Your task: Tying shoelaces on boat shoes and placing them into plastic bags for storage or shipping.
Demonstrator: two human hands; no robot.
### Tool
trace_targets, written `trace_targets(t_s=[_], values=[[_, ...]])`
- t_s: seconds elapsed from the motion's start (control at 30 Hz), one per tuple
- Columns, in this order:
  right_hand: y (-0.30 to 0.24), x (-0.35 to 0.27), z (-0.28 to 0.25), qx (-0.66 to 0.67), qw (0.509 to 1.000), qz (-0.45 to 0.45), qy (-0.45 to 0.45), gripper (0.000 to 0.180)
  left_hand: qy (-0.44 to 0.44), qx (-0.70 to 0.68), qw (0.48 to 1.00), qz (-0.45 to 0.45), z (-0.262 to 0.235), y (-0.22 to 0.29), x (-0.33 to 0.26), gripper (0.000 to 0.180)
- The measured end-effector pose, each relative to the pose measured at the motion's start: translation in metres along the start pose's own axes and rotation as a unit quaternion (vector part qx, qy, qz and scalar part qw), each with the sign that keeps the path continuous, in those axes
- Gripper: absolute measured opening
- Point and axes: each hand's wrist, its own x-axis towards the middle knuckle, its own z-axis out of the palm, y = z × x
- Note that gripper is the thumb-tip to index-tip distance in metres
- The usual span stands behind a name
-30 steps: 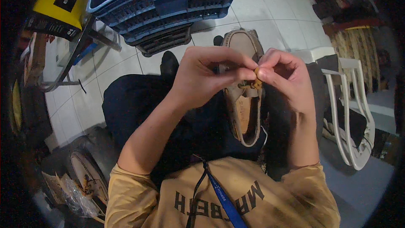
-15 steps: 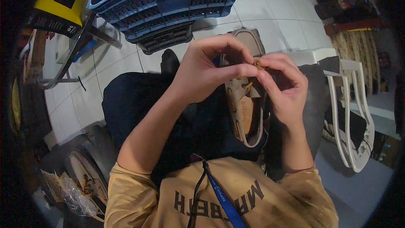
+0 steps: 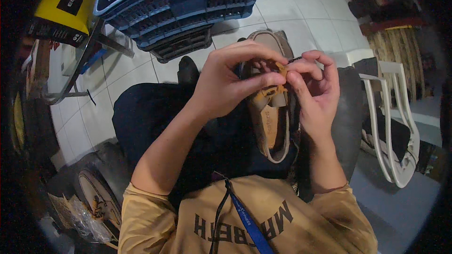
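Lace work on a shoe (image 3: 268, 129) appears to be in hand: a tan lace (image 3: 282, 69) is held up above the shoe's front opening, and more of the same lace is seen threaded and looped across the tongue area. The shoe is placed at the lap, over dark trousers (image 3: 160, 113), with its toe pointed away from the body and its heel nearest the shirt; its sole is mostly hidden. The left hand (image 3: 230, 77) is curved, with thumb and index finger brought almost together and the lace pinched between their tips. The right hand (image 3: 313, 87) is half closed: thumb and index finger are bent in to the lace, beside the left fingertips, while the other fingers are loosely curled. Whether the lace is truly gripped by the right hand cannot be told, and a small dark thing by its fingertips cannot be made out. As a judgement, fine fingertip control is called for in the next move, with tension kept on the lace and the shoe kept steady, since neither hand is placed on the shoe's body. A second shoe (image 3: 98, 193) is seen at lower left, beside crumpled clear plastic (image 3: 87, 218). A blue crate (image 3: 186, 4) is set ahead, over the tiled floor (image 3: 127, 73), and a white chair (image 3: 400, 127) is seen at right.
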Motion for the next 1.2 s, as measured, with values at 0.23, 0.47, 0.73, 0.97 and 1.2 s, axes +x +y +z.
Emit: trace_targets(t_s=[0.23,0.47,0.73,0.97,1.2], values=[[-0.003,-0.004,-0.002,-0.13,0.989,-0.047,-0.047,0.053,0.002,-0.081,0.993,-0.09,0.002,0.004,-0.003,0.027],[-0.005,-0.003,-0.001,-0.133,0.989,-0.05,-0.05,0.054,-0.024,-0.006,1.0,-0.011,-0.006,0.007,0.003,0.029],[-0.011,-0.002,-0.002,-0.202,0.973,-0.088,-0.069,0.038,-0.115,0.111,0.986,0.046,-0.021,0.02,0.016,0.019],[-0.003,-0.001,-0.003,-0.086,0.993,-0.06,-0.057,0.031,-0.163,0.146,0.975,0.026,-0.02,0.036,0.034,0.02],[-0.001,0.003,-0.002,-0.092,0.989,-0.086,-0.076,0.026,-0.191,0.186,0.963,0.035,-0.026,0.045,0.042,0.018]])
